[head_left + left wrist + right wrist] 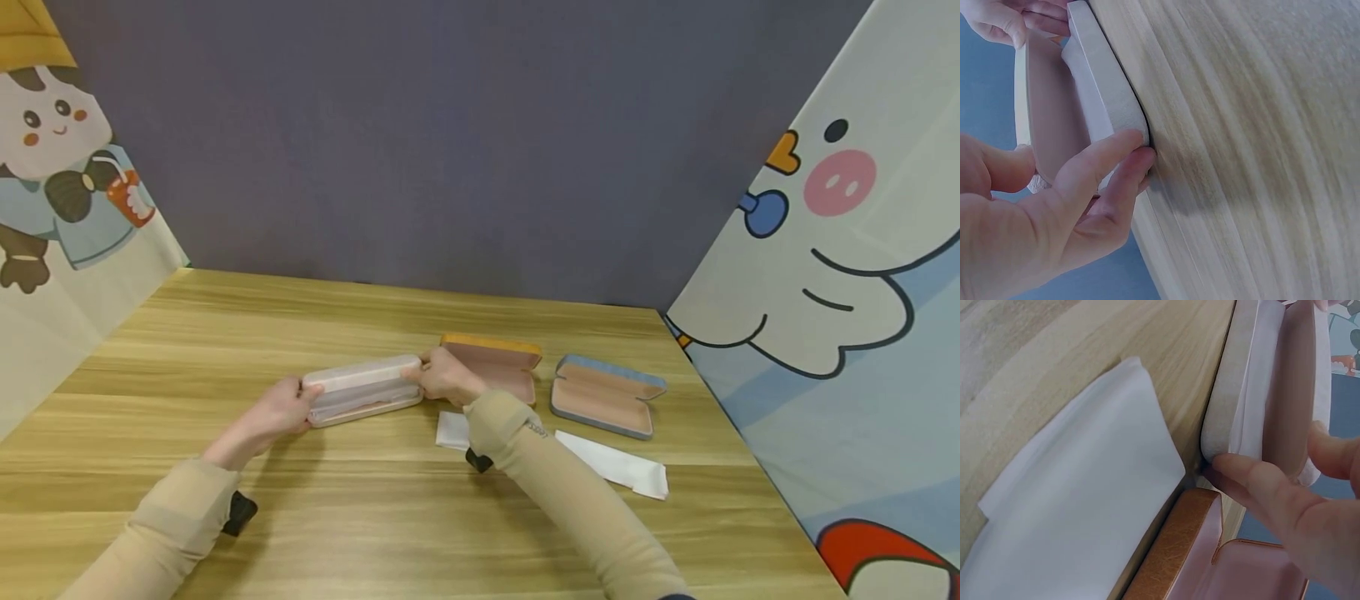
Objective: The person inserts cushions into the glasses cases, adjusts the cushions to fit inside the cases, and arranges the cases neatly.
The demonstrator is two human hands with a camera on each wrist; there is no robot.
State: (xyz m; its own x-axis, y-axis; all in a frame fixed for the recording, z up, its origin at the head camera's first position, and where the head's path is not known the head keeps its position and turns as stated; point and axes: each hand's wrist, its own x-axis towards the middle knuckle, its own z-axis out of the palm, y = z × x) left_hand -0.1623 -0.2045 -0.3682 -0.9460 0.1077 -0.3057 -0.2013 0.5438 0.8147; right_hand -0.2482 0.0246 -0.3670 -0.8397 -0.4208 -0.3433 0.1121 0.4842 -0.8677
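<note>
A white glasses case point(367, 375) stands partly open on the wooden table, its lid raised above the base. My left hand point(279, 410) grips its left end, thumb on the lid and fingers at the base. At the other end my right hand point(447, 375) holds it the same way. Inside lies a folded white cloth point(1259, 394), seen in the right wrist view beside the pinkish lid lining. Just right of my right hand sits an open orange-brown glasses case point(498, 343), partly covered by that hand and forearm.
Farther right lies an open blue-grey glasses case point(603, 407). A folded white cloth point(622, 467) is in front of it, and a white cloth piece point(452, 430) shows left of my right sleeve. A dark grey panel point(420, 150) rises behind the table.
</note>
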